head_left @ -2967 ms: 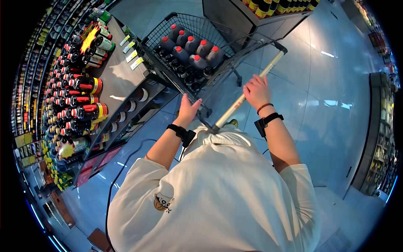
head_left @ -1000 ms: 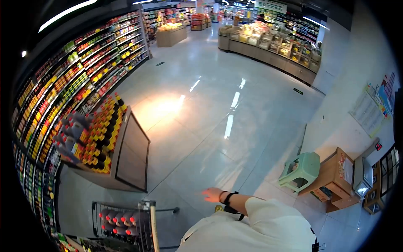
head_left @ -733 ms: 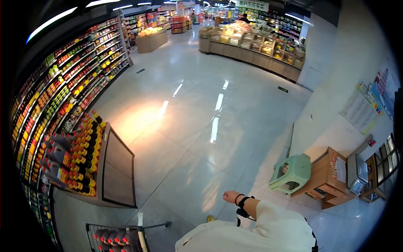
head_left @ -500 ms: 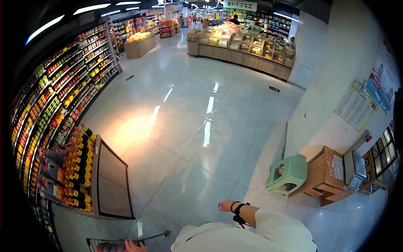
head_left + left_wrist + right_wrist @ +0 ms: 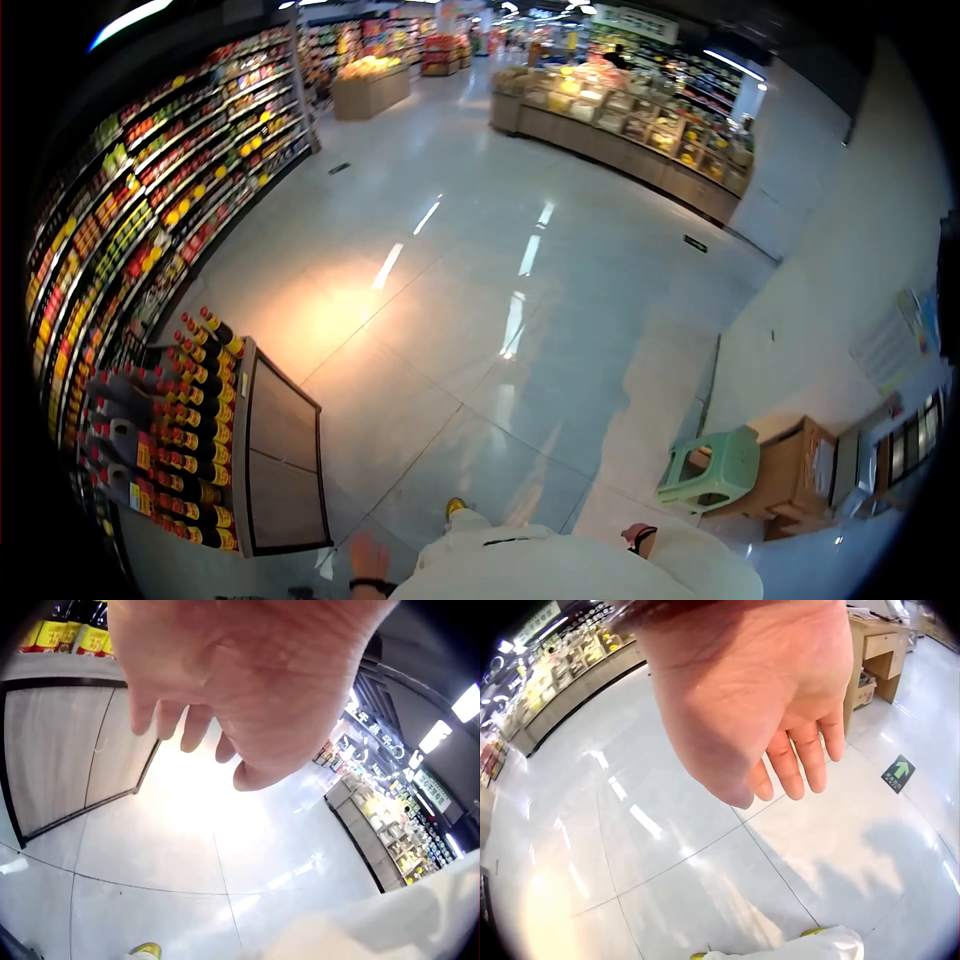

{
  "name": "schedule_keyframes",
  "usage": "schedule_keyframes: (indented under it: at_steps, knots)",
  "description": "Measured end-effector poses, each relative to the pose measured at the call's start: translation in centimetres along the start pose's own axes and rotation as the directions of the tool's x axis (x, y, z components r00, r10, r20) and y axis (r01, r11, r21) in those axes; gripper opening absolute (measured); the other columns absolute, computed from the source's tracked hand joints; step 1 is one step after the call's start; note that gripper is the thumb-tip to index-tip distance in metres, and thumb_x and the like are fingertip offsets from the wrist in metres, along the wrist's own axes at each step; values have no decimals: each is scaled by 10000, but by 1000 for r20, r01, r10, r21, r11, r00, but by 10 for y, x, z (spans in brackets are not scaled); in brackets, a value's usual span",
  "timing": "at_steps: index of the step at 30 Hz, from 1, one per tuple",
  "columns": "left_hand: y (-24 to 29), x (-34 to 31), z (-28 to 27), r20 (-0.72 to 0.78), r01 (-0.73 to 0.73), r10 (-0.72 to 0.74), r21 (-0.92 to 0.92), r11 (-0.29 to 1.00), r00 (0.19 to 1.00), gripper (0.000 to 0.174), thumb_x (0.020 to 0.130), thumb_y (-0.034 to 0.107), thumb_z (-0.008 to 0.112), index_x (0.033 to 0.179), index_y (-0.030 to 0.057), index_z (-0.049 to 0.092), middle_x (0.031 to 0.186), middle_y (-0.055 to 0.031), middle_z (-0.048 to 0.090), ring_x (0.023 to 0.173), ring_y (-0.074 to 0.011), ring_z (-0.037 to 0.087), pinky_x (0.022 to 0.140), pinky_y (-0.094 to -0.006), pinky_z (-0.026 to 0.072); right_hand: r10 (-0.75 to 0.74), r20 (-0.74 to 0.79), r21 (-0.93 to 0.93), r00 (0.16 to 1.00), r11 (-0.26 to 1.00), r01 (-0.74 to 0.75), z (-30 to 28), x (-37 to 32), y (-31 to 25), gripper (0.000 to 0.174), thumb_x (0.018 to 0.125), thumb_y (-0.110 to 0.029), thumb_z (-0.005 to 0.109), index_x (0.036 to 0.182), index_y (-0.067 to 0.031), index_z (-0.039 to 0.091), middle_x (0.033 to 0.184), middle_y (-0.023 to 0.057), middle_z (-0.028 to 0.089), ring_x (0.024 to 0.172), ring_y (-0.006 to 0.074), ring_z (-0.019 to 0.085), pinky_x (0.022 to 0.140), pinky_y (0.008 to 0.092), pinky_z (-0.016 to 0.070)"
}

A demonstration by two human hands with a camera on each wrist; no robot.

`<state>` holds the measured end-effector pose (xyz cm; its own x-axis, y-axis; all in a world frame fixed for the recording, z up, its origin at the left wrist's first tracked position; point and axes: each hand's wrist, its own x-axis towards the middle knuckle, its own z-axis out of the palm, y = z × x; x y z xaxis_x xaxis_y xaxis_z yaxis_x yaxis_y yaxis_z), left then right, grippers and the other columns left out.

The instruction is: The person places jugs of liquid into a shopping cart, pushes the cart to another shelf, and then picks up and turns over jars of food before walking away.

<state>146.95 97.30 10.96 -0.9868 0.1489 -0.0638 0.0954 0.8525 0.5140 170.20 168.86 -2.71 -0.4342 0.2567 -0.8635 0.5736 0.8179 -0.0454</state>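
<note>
At the lower edge of the head view is the left hand (image 5: 369, 556), blurred, beside the bottle display (image 5: 190, 440). In the left wrist view the left hand (image 5: 240, 682) shows its palm, fingers loose, with nothing held. Low and to the right in the head view is the right hand (image 5: 636, 533), close to the body. The right wrist view shows the right hand (image 5: 757, 705) hanging with relaxed fingers over the floor, holding nothing. Neither hand touches an object.
Long stocked shelves (image 5: 150, 180) line the left. A wooden-sided counter (image 5: 620, 150) stands at the back right. A green stool (image 5: 712, 470) and a wooden desk (image 5: 800, 465) are by the right wall (image 5: 850, 270). Pale tiled floor (image 5: 480, 300) lies ahead.
The cart has mostly dropped out of the head view. The left hand has moved from the cart to beside the display, and the right hand has come down and back toward the body.
</note>
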Motion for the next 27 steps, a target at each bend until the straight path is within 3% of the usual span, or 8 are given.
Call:
schedule_keyframes:
  at_steps: [2,5,8,12,16,20,25,27]
  knots:
    - [-19,73,13,359,242,-226,0,970,906,586,875,368,651,1350,40,549,1385,-234,540,1304,-417,479,1109,-481,380,88,188,317,978,937,-145,-10,43,1,403,948,-419,541,970,-53,710,881,79,724,766,255,686,690,410,531]
    - [-62,173,74,644,106,-90,14,994,759,616,913,453,601,1389,66,541,1441,-206,516,1348,-381,464,1128,-468,369,124,-58,811,991,584,-26,-82,-24,-109,303,954,-335,580,976,-59,703,864,85,711,711,223,675,613,348,517]
    - [-24,289,84,780,-146,-24,147,978,625,579,927,418,580,1376,55,538,1417,-226,528,1339,-368,481,1109,-470,390,67,-90,716,994,698,18,-96,-8,-127,261,947,-288,592,1034,-66,698,932,108,718,799,266,687,642,374,529]
    - [76,419,54,682,-59,-13,81,995,731,450,918,349,582,1245,42,619,1242,-221,643,1178,-367,600,1011,-467,466,79,-55,623,995,782,-27,-135,0,-158,258,932,-281,593,1049,-79,703,989,114,710,859,280,681,692,397,533]
    - [117,522,82,524,-210,174,9,978,834,432,907,342,592,1226,53,633,1201,-202,667,1146,-365,613,993,-460,479,69,-15,534,998,844,-50,-194,43,-169,261,917,-274,594,1064,-91,707,1046,120,702,920,293,676,742,420,538]
    - [142,593,111,633,-141,51,93,986,773,447,908,371,584,1235,70,632,1209,-202,666,1147,-374,613,997,-467,475,27,7,422,1000,906,-27,-287,124,-158,268,902,-267,595,1080,-104,711,1102,126,694,980,307,671,792,443,542]
    - [169,642,117,643,183,-332,290,940,690,442,910,366,576,1229,69,645,1205,-193,672,1147,-371,616,998,-460,476,-76,29,231,997,971,67,-437,295,-116,284,883,-258,597,1099,-119,717,1173,133,684,1056,323,664,854,472,548]
    - [155,679,132,836,26,-281,305,952,471,437,918,370,566,1216,66,665,1230,-186,667,1165,-362,609,1004,-448,473,-285,46,194,958,943,271,-509,420,-95,292,875,-255,597,1106,-126,719,1201,136,679,1086,330,661,879,484,550]
